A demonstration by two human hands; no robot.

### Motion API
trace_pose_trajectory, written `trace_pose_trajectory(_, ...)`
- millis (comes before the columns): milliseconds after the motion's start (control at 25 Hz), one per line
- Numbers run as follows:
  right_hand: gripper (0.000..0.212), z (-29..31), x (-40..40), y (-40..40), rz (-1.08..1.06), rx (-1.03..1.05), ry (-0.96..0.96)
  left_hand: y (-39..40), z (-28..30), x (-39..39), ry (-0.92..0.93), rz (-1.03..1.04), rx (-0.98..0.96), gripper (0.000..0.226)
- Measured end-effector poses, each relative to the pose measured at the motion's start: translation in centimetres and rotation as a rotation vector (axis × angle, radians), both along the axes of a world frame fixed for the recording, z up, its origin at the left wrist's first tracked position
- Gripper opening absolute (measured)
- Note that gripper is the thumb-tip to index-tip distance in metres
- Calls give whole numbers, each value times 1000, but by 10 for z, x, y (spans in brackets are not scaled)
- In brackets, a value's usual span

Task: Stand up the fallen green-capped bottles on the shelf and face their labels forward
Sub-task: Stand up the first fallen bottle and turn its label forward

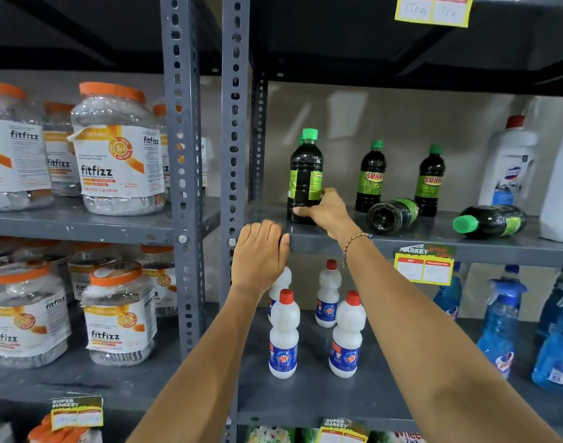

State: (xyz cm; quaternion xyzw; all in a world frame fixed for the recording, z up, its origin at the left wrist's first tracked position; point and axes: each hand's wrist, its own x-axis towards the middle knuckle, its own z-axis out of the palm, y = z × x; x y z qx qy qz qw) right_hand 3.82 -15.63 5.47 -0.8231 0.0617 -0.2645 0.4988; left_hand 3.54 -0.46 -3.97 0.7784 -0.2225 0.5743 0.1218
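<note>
Two hands | right hand grips upright bottle | left hand on shelf edge

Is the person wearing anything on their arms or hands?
Only a thin beaded bracelet with copper-coloured beads and one blue bead, around the right wrist. Both forearms are bare, with no sleeves showing. The left hand and right hand have no gloves, rings or watch.

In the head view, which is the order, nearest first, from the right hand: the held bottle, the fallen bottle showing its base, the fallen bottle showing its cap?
From the right hand:
1. Held bottle, upright, in its grasp.
2. Fallen bottle showing its base, just right of it.
3. Fallen bottle showing its cap, farther right.
</note>
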Motion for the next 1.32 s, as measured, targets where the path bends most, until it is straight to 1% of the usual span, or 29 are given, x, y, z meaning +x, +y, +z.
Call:
trace_pose_trajectory(80, 68, -1, -3, 0, -31, -21, -16, 1, 0, 0, 2, -5, 2, 45)
trace_pose_trajectory(240, 63, 0, -3, 0, 26, -1, 37, 1, 0, -1, -10, -1, -1, 47)
trace_pose_trajectory(360, 70, 0, -5, 1, 2, -7, 16, 1, 1, -3, -18, -3, -14, 52)
trace_pose_trajectory(520, 58, -1, 0, 1, 58, -8, 45, 1, 1, -3, -25, -14, -15, 54)
trace_pose_trajectory(560, 58, -1, 1, 1, 54, -5, 41, 1, 0, -3, -28, -11, -16, 54)
trace_pose_trajectory(640, 66, -2, 1, 1, 28, -8, 10, 0, 0, -3, -29, -10, -20, 53)
trace_pose_trajectory(720, 72, -1, 2, 0, 48, 9, 5, 0, 1, -3, -33, -9, -17, 51)
trace_pose_trajectory(800, 67, 0, 3, -2, 104, 52, 45, 1, 1, -3, -42, -6, -11, 50)
trace_pose_trajectory(880, 66, -1, 4, -4, 111, 50, 84, 1, -1, -3, -48, 1, -13, 50)
trace_pose_trajectory(1040, 85, -3, 7, -1, 48, -17, 66, 1, 0, -3, -41, -1, -9, 50)
trace_pose_trajectory(1160, 75, -2, 6, -2, 85, 11, 111, 1, 0, -2, -37, -2, -2, 50)
trace_pose_trajectory(1200, 75, -2, 4, -2, 72, 11, 100, 1, 0, -2, -36, -2, -7, 51)
trace_pose_trajectory(1320, 89, -2, 2, 2, -2, -42, 52, 0, 0, -3, -35, -9, -17, 52)
